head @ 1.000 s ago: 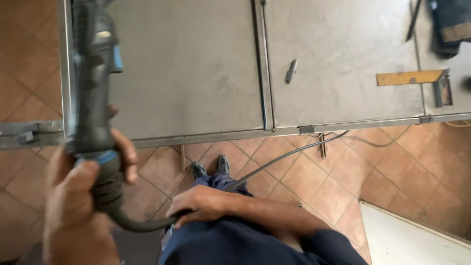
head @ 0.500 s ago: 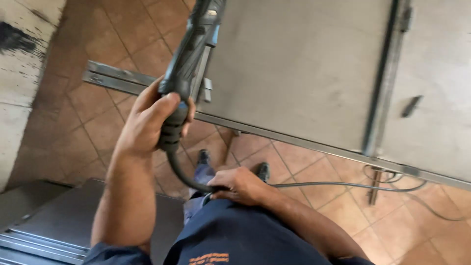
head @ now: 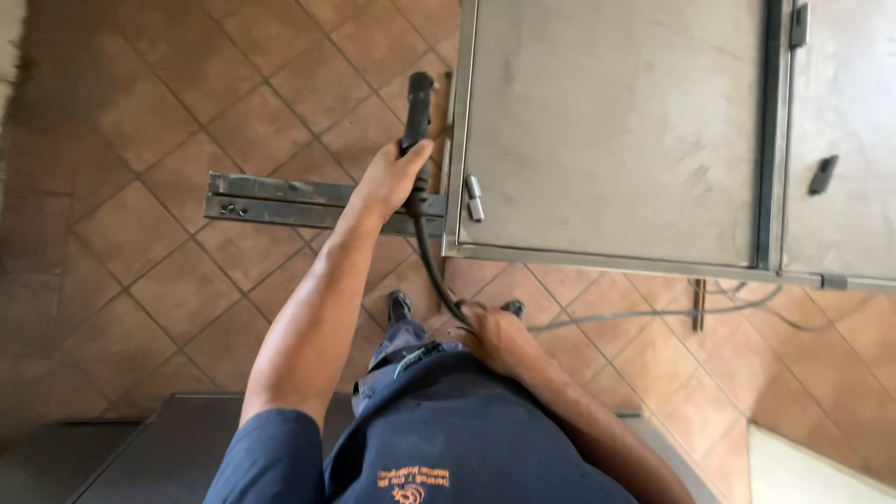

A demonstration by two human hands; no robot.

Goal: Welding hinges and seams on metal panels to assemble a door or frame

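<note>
My left hand [head: 387,177] is stretched out and shut around the black body of a corded power tool [head: 416,121]. It holds the tool beside the left edge of a grey sheet-metal door panel [head: 607,131], just above a steel bar [head: 280,201]. The tool's black cable [head: 431,271] curves back to my right hand [head: 499,338], which grips it near my waist. A small hinge [head: 474,198] sits on the panel's left frame, close to the tool. My shoes [head: 399,304] show on the tiled floor below.
The panel has a dark vertical frame bar [head: 771,131] and a small black handle [head: 821,175] at the right. A thin cable [head: 653,313] trails across the terracotta tiles [head: 140,271]. A grey metal sheet [head: 168,448] lies at lower left, and a white slab [head: 812,471] at lower right.
My left hand has carried the tool farther out from my body, to the panel's left edge. My right hand stays on the cable at my waist. The view has shifted.
</note>
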